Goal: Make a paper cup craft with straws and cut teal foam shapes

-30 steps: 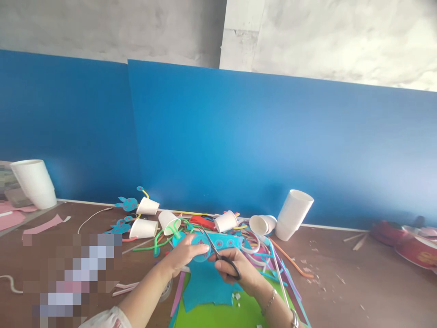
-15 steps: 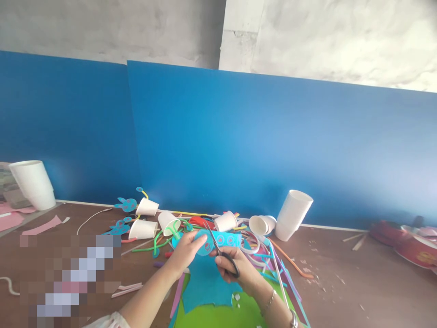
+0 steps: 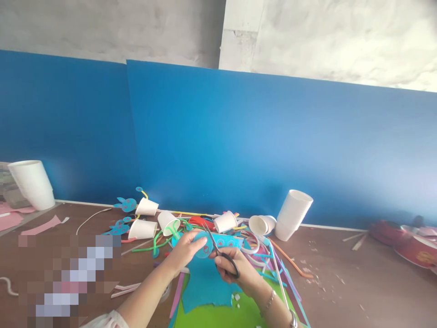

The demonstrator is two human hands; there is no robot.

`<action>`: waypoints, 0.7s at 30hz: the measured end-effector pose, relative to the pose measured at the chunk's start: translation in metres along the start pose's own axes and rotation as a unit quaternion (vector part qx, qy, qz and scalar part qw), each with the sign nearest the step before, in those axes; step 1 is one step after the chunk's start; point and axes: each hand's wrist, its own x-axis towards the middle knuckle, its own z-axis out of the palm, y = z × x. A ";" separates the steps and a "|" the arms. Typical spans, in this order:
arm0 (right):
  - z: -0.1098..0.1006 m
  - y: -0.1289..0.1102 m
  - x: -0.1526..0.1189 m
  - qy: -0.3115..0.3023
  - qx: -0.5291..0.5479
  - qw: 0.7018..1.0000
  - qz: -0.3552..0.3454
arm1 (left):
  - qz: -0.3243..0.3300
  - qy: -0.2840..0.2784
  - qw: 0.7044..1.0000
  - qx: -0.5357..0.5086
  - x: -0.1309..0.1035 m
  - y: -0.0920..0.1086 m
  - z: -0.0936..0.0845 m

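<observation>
My left hand (image 3: pixel 189 249) pinches a blue paper piece (image 3: pixel 203 248) with a rounded edge and a small red drawing. Beside it, my right hand (image 3: pixel 235 269) is closed round the dark handles of scissors (image 3: pixel 215 241), whose blades point up and left against the paper's right side. A blue strip with round red prints (image 3: pixel 227 242) extends right behind the blades. Below both hands lies a torn-edged blue sheet (image 3: pixel 208 287) on a green sheet (image 3: pixel 205 319).
Several white cups (image 3: pixel 225 222) and coloured bendy strips lie behind my hands. Stacked cups (image 3: pixel 293 215) stand to the right, another stack (image 3: pixel 33 184) at far left. Blue rabbit-shaped cutouts (image 3: pixel 127 204) lie left. A blue partition (image 3: pixel 218 146) rises behind the table.
The blue paper in my left hand has shifted slightly down and left, and the printed strip now tilts down to the left. My right hand and the scissors have barely moved.
</observation>
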 end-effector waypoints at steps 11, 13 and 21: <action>-0.006 -0.002 -0.002 -0.021 0.006 0.999 0.035 | 0.031 -0.023 0.999 0.027 0.002 0.000 -0.003; -0.006 -0.002 -0.002 -0.022 0.001 0.999 0.039 | 0.037 -0.038 0.998 0.021 0.001 0.000 -0.002; -0.004 -0.004 -0.004 -0.021 0.011 0.999 0.047 | 0.028 -0.012 0.999 0.032 -0.001 0.002 -0.002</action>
